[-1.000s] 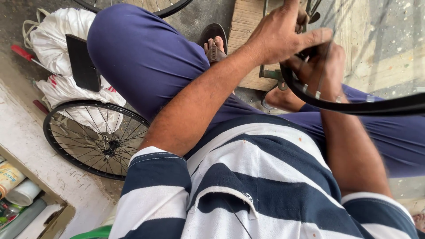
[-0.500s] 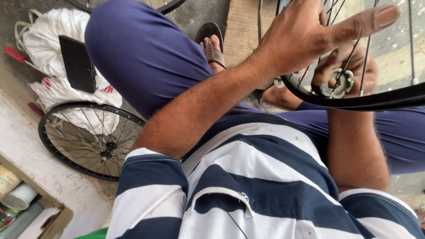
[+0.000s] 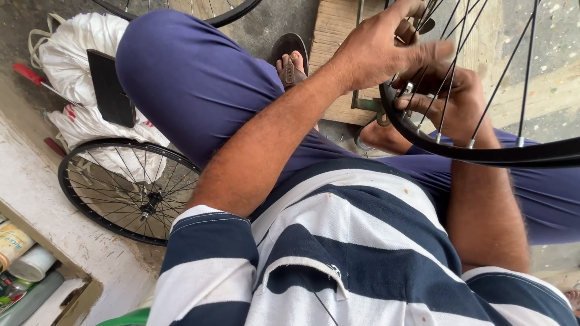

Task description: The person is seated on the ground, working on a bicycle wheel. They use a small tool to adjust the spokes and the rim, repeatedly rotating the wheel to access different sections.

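Since the earlier frame the bicycle wheel [image 3: 483, 154] has swung lower across the lap, spokes [image 3: 450, 66] fanning up. Left hand [image 3: 377, 51] reaches among them, fingers loosely spread; right hand [image 3: 456, 105] pinches a spoke at the rim. Work looks mid-way, spokes still being handled. A second wheel [image 3: 124, 190] lies beside the white bags [image 3: 78, 45]

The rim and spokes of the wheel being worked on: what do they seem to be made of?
Rim: probably metal with a smooth black finish, faintly glossy. Spokes: thin wire, likely steel, dark with pale glints; silvery nipples where they meet the rim.
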